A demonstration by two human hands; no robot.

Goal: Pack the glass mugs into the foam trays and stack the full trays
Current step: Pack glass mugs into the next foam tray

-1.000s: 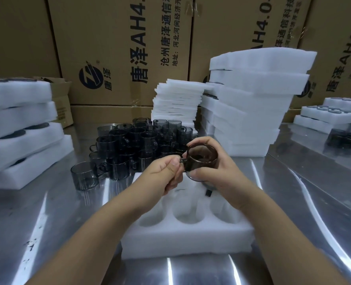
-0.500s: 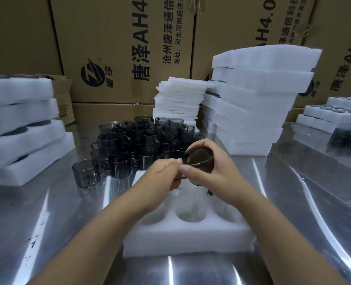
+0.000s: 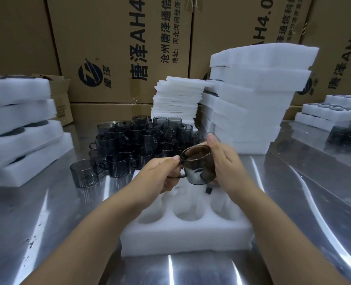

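I have the smoky glass mug up in the air, tilted, over the far end of the foam tray that lies on the steel table. My left hand pinches its handle with curled fingers, and my right hand wraps round its body from the other side. Just behind stands the cluster of loose mugs, with a tall stack of foam trays to its right.
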